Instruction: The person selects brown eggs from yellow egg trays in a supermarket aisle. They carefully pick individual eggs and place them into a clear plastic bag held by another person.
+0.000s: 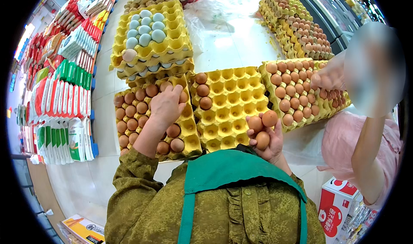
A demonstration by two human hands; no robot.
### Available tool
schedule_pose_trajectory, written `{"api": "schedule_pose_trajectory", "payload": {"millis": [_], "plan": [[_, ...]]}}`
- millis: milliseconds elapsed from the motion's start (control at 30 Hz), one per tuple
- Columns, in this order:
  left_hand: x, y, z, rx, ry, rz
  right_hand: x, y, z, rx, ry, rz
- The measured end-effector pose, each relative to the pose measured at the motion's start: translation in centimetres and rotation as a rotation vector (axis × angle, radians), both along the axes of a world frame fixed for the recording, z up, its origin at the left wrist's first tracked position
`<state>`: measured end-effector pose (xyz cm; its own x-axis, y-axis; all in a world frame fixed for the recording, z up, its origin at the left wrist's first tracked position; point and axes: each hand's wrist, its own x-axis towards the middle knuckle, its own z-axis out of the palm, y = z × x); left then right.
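My left hand (167, 104) reaches over a yellow egg tray (189, 127), its fingers and thumb curled about a brown egg (183, 97). Many brown eggs (132, 124) sit in that tray's cups, and the column along its right edge is mostly bare. My right hand (272, 144), palm up, cradles three brown eggs (262, 140) close to the green apron (238, 166). Between the hands lies another yellow tray (230, 111), with three darker brown eggs (202, 90) in its left column and bare cups elsewhere.
Stacked trays with pale blue eggs (145, 29) stand behind left. More full trays (292, 89) sit at right, where another person's hand (329, 74) reaches in. Clear plastic wrap (216, 8) lies at the back. Packaged goods (61, 95) line the left; a red-and-white carton (335, 208) stands lower right.
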<state>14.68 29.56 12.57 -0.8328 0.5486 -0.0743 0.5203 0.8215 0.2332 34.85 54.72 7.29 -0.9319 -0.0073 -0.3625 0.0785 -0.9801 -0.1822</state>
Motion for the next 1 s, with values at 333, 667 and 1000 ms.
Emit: {"api": "schedule_pose_trajectory", "payload": {"millis": [333,667,1000], "plan": [[-5.1,0.8,-0.6,0.463,-0.293,0.203,0.4,-0.1,-0.4,0.009,-0.028,-0.038],[-5.9,3.2,-3.8,0.258,0.138,-0.151,0.3,0.3,-1.1,0.034,0.023,0.013],[-2.3,5.4,-0.4,0.545,0.048,-0.392,0.0,-0.1,-1.8,0.211,-0.031,0.146]]}}
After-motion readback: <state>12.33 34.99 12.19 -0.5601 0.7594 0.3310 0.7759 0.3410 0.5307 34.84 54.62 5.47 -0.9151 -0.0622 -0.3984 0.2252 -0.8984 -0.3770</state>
